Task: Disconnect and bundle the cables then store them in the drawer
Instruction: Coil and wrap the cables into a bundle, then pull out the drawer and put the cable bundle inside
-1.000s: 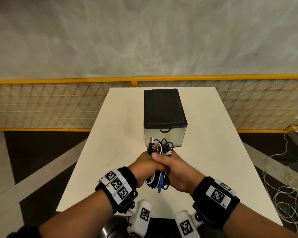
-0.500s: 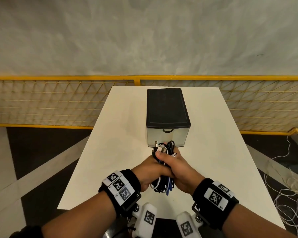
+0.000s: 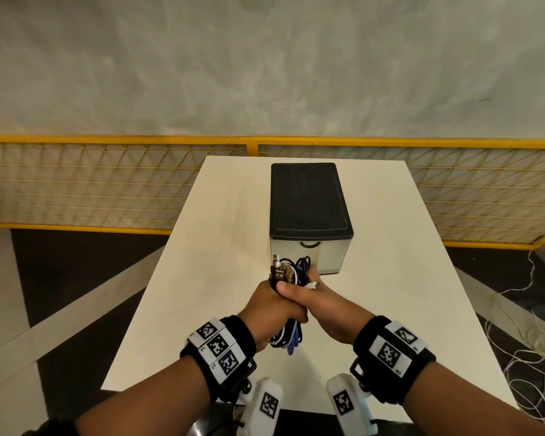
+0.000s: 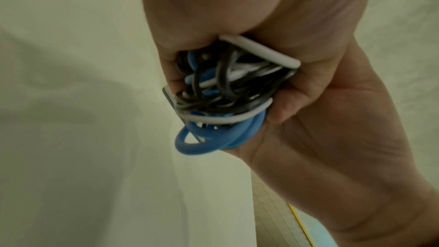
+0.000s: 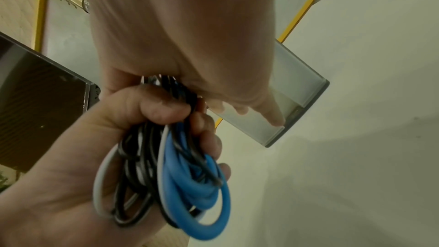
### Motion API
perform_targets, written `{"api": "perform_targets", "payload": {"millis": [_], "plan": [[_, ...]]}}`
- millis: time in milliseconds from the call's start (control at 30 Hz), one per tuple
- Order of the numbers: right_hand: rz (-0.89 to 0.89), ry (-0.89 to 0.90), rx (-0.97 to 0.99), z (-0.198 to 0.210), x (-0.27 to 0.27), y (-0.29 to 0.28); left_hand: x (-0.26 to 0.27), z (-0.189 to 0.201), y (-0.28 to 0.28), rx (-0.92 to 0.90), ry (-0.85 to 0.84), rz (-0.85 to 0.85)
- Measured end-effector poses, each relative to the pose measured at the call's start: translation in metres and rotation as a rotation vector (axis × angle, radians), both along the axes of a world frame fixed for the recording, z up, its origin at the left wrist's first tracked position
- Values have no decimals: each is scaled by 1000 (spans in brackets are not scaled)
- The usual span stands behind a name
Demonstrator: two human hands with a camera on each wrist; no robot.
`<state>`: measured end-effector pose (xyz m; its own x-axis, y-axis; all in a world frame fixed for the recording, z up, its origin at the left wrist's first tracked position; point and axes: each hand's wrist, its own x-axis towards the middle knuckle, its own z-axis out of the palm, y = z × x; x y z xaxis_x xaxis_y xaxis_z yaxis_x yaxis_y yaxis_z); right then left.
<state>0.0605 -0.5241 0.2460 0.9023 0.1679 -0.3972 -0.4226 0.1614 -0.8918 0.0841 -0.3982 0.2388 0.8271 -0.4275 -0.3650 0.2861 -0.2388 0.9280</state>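
A bundle of coiled black, white and blue cables (image 3: 291, 270) is held upright in both hands above the white table (image 3: 217, 247). My left hand (image 3: 265, 306) grips its middle, with loops hanging below the fist (image 5: 187, 185). My right hand (image 3: 324, 306) wraps the same bundle from the right, its thumb across the top. USB plugs stick out above. Just beyond stands the drawer unit (image 3: 309, 199), which has a black top and a translucent drawer front (image 3: 328, 256). The drawer is closed and its handle (image 3: 310, 245) is in sight. The left wrist view shows fingers curled round the cables (image 4: 221, 100).
The table is narrow, with drop-offs left and right. A yellow mesh fence (image 3: 107, 184) runs behind it against a grey wall. Loose white cord (image 3: 532, 372) lies on the dark floor at the right.
Both hands have carried the bundle forward, closer to the drawer front. The grip on the cables looks the same.
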Motion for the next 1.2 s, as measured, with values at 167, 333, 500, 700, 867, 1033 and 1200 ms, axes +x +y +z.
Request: {"api": "perform_targets", "payload": {"millis": [167,333,500,700,867,1033,1200], "plan": [[61,-8,-91,-4,11,-18,32,7,6,23,-25,57],[-160,-73,-652,-38,28,-42,96,20,6,133,-152,230],[-507,203,-235,-49,52,-38,149,27,-9,265,-251,242],[-657,354,-10,-50,76,-27,166,28,-22,624,-359,-8],[-792,442,222,-56,86,-14,173,36,-28,769,-385,-156],[-853,444,274,-56,94,-7,177,40,-32,830,-380,-207],[-801,467,241,-49,82,-8,179,41,-35,840,-371,-209]]}}
